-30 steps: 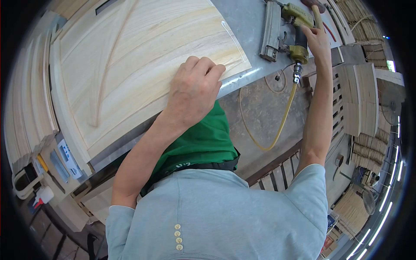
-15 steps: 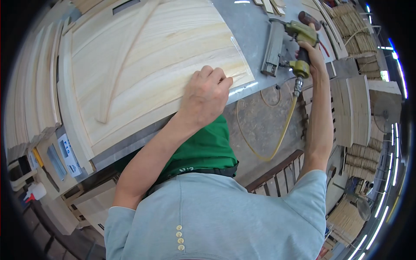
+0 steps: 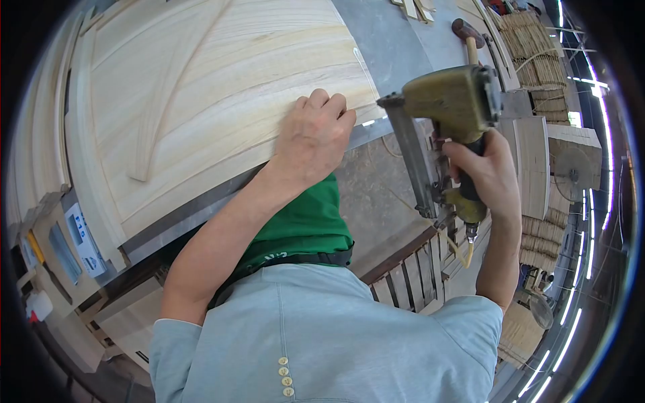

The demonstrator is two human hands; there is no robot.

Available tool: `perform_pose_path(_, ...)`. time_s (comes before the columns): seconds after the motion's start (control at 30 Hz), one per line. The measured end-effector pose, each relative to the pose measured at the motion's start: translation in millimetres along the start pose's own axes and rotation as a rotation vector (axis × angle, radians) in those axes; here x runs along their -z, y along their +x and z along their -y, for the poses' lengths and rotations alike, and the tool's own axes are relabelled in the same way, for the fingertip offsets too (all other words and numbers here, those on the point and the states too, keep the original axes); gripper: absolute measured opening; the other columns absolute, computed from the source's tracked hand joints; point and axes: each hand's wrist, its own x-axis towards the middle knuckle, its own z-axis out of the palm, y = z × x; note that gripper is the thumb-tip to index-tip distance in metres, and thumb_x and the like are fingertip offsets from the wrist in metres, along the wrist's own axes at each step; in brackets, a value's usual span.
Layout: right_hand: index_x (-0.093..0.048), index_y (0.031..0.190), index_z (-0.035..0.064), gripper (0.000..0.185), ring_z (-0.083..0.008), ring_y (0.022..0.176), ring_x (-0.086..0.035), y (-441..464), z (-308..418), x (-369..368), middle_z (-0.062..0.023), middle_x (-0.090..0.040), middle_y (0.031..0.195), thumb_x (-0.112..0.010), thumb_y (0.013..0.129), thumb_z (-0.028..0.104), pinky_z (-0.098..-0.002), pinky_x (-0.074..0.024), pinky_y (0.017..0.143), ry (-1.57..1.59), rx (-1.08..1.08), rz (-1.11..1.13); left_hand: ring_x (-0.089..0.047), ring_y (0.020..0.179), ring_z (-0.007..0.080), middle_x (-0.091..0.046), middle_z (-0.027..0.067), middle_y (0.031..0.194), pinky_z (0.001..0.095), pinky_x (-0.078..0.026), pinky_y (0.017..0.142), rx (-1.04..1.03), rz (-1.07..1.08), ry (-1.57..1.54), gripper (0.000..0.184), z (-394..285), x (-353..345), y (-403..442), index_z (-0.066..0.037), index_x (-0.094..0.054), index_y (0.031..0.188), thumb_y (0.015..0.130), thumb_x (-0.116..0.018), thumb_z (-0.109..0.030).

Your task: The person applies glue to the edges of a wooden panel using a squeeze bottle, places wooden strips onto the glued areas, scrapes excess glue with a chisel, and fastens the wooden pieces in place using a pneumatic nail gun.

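Observation:
A green pneumatic nail gun (image 3: 447, 101) is lifted at the right of the view, with my right hand (image 3: 494, 174) wrapped round its black handle. Its long grey magazine points toward me and a yellow hose hangs from its lower end. My left hand (image 3: 316, 138) rests with curled fingers on the near right part of a pale wooden panel (image 3: 222, 87). Whether those fingers grip anything is hidden beneath the hand. A thin wooden strip (image 3: 158, 121) lies slantwise across the panel.
A mallet (image 3: 467, 33) lies on the grey metal table (image 3: 390, 54), near small wood offcuts (image 3: 416, 9). Stacked boards (image 3: 33, 127) stand at the left, above a shelf with a yellow-handled tool (image 3: 35, 247) and a white bottle (image 3: 40, 305). A slatted wooden rack (image 3: 410, 275) is below right.
The nail gun, held in my right hand, has risen off the table and come closer to me, leaving the mallet behind. My left hand has stayed on the panel.

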Motion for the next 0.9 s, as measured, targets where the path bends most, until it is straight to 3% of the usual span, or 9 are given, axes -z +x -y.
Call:
perform_pose_path(0.33, -0.060, 0.092, -0.0032, 0.022, -0.0075, 0.055, -0.053, -5, 5, -14, -0.0008, -0.057, 0.065, -0.068, 0.084, 0.015, -0.0259, -0.0416, 0.051, -0.111, -0.036, 0.051, -0.054, 0.088, 0.0238, -0.058, 0.0035, 0.089, 0.0369, -0.047, 0.075, -0.012, -0.005, -0.004, 0.019, 0, -2, -1, -0.007, -0.066, 0.092, 0.073, -0.069, -0.006)
perform_pose_path(0.43, -0.060, 0.091, -0.0023, 0.020, -0.0074, 0.056, -0.053, -14, 10, -7, -0.0009, -0.057, 0.065, -0.067, 0.083, 0.014, -0.0256, -0.0408, 0.051, -0.014, -0.049, 0.040, -0.055, 0.090, 0.0244, -0.058, 0.0045, 0.089, 0.0376, -0.048, 0.076, -0.012, 0.003, 0.005, 0.018, 1, -3, 0, -0.007, -0.066, 0.092, 0.074, -0.068, -0.009)
perform_pose_path(0.57, -0.062, 0.098, -0.0044, 0.020, -0.0089, 0.056, -0.053, -35, 24, -12, -0.0022, -0.060, 0.067, -0.066, 0.087, 0.012, -0.0243, -0.0401, 0.050, 0.075, 0.084, -0.068, -0.056, 0.095, 0.0266, -0.059, 0.0084, 0.093, 0.0395, -0.048, 0.081, 0.043, 0.077, 0.030, 0.024, 1, 0, -7, -0.006, -0.065, 0.096, 0.074, -0.065, -0.013)
perform_pose_path(0.67, -0.057, 0.111, -0.0080, 0.028, -0.0117, 0.058, -0.057, -35, 8, -11, -0.0147, -0.066, 0.104, -0.061, 0.088, 0.006, -0.0249, -0.0444, 0.048, 0.138, 0.143, -0.044, -0.056, 0.105, 0.0295, -0.060, 0.0122, 0.106, 0.0408, -0.046, 0.093, 0.059, -0.067, 0.027, 0.034, 8, 57, -45, -0.003, -0.063, 0.107, 0.074, -0.066, -0.013)
perform_pose_path(0.77, -0.056, 0.114, -0.0080, 0.030, -0.0120, 0.056, -0.056, -33, 20, -31, -0.0179, -0.066, 0.108, -0.060, 0.087, 0.005, -0.0246, -0.0444, 0.048, 0.149, 0.224, 0.052, -0.053, 0.116, 0.0321, -0.059, 0.0148, 0.118, 0.0419, -0.043, 0.101, 0.118, -0.042, 0.117, 0.044, 33, 145, -116, -0.002, -0.061, 0.115, 0.072, -0.070, -0.009)
perform_pose_path(0.9, -0.057, 0.109, -0.0073, 0.027, -0.0131, 0.055, -0.056, -30, 47, -68, -0.0144, -0.066, 0.092, -0.062, 0.085, 0.003, -0.0254, -0.0438, 0.048, 0.181, 0.246, 0.186, -0.049, 0.125, 0.0326, -0.057, 0.0126, 0.124, 0.0423, -0.041, 0.105, 0.357, 0.050, 0.267, 0.049, 45, 227, -187, -0.003, -0.060, 0.118, 0.071, -0.074, -0.002)
